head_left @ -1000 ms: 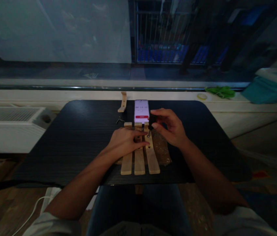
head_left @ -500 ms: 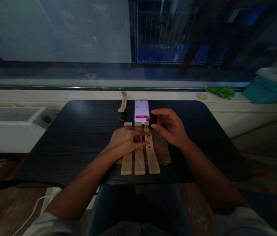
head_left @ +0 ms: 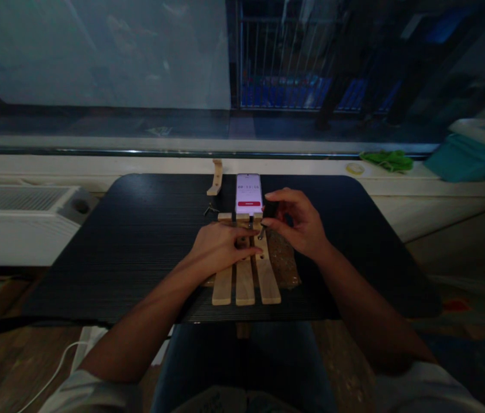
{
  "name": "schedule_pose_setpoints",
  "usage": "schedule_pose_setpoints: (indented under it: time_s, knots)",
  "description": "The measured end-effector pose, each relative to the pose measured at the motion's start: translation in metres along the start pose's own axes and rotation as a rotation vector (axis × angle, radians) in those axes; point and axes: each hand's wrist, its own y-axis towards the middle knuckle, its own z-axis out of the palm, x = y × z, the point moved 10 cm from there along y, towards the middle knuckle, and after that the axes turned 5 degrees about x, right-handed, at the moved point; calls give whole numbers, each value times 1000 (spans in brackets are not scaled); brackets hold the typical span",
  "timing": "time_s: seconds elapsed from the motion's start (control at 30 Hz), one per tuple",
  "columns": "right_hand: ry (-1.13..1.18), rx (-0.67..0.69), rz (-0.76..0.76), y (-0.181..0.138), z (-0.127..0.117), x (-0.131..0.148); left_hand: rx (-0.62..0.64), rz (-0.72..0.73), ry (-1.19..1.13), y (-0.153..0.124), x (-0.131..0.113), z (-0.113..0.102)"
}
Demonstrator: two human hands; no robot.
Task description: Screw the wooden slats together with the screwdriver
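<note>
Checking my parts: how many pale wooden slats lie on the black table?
4: left slat, middle slat, right slat side by side beneath the left hand; a shorter slat apart beside the lit phone. Others may be hidden.

I am watching three wooden slats (head_left: 245,284) lying side by side at the near middle of the table (head_left: 139,241). The left hand (head_left: 220,248) is resting flat on their far half. The right hand (head_left: 300,226) is hovering just right of it, holding a short tool (head_left: 267,215) tip-down at the right slat. A phone (head_left: 248,194) is lying just behind the slats, with screws (head_left: 209,210) to its left and a loose wooden piece (head_left: 215,178) behind those. A bag (head_left: 285,264) is lying under the slats' right side.
</note>
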Motion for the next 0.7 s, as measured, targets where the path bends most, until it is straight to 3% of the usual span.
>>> schedule_pose_setpoints:
  time_s: [0.7]
  knots:
    - [-28,28,25,-1,2,-4,-72,76,22,-2,-4,-4]
